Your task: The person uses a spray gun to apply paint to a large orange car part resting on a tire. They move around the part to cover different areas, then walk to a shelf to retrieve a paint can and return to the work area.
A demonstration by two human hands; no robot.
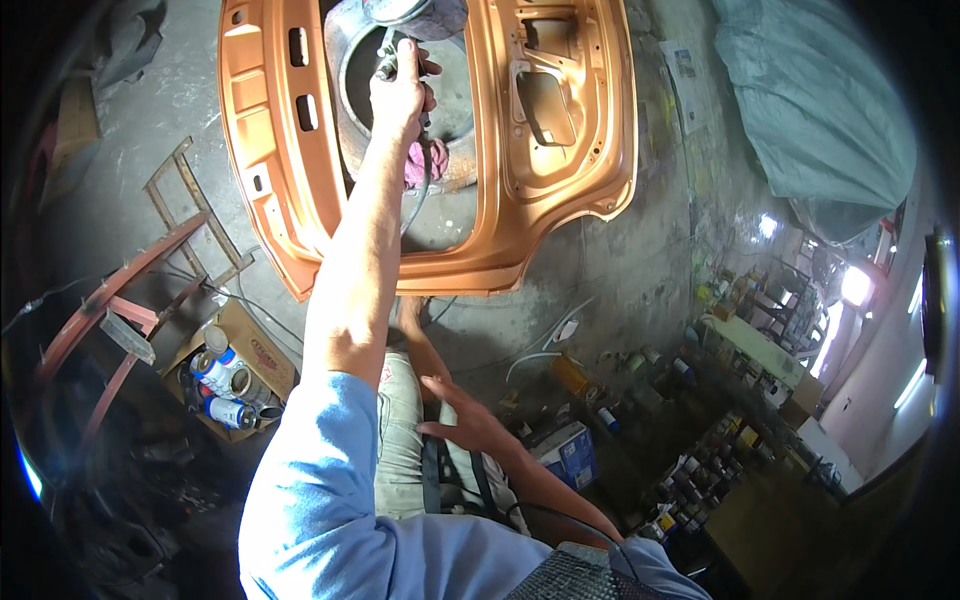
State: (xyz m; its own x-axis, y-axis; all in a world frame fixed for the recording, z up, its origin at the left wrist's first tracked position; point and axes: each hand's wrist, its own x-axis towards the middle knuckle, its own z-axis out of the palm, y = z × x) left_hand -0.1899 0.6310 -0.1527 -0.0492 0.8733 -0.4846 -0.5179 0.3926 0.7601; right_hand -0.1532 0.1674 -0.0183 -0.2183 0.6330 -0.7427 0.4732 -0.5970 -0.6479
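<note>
My left hand (402,92) is stretched far out over an orange vehicle door panel (500,215), its fingers wrapped round a spray gun (388,45). A round, shiny cup (396,9) shows just beyond the gun at the top edge. From beneath the hand a dark hose (421,195) hangs down across the panel's window opening. A crumpled pink cloth (432,163) lies below the hand, on a worn round stand (352,45) seen through that opening. Near my thigh, my right hand (465,425) is empty, with its fingers spread.
On the left are a rusty metal frame (125,275) and a cardboard box (250,345) of cans. Several bottles and cans (690,490) crowd the floor at lower right, near a blue box (568,455). A pale sheet (815,105) drapes something large at upper right.
</note>
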